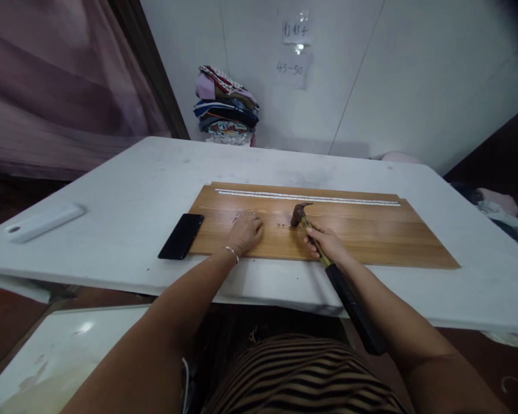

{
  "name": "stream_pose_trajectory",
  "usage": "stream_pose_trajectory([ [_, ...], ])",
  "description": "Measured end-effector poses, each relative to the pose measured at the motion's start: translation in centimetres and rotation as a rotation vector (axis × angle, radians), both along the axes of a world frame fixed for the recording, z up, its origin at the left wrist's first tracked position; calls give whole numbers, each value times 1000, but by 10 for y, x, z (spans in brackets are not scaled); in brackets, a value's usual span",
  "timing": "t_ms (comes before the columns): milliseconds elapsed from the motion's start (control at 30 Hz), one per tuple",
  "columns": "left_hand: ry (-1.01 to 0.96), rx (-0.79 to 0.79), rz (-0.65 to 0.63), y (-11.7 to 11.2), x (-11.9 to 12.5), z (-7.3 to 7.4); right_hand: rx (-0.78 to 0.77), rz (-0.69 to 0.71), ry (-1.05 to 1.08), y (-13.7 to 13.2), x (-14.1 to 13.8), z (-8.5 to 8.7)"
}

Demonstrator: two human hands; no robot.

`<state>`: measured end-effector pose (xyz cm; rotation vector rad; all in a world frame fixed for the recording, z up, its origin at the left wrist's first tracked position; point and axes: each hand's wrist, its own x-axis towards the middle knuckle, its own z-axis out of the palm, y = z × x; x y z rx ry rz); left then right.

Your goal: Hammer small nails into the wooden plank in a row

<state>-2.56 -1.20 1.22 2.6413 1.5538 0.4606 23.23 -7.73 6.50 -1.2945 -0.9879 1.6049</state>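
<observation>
right hand (323,241): fingers clamped on the hammer (340,282), choked up close under the head, handle running out to 5 o'clock past the table's near edge. claw points to about 3 o'clock, striking end down at the board (392,236); can't tell from here if it touches. left hand (246,230): fingers bent and bunched, low on the board; can't tell if they pinch anything. nails (235,217) just beside it, at its 11 o'clock. spots (281,225) in a short row between the hands, at the left hand's 3 o'clock, likely nail heads, too small to say how deep.

step: looks like hammering nails into the board, hammer at the row's 3 o'clock end. next move, my guess: calls for a square, light tap, left fingers kept clear, or a fresh nail held upright first.

board lies flat at the worker's 12 on the table (125,178). strips (306,197) along its 12 o'clock edge. phone (181,236) at the left hand's 9, by the board's end. white bar (45,222) further out at 9. clothes (228,106) stacked at 11, by the wall.
</observation>
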Motion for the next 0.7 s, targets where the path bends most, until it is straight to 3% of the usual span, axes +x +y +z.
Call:
stream_pose_trajectory([
  [700,-42,4,-1,2,-1,-4,24,17,3,1,2,-3],
])
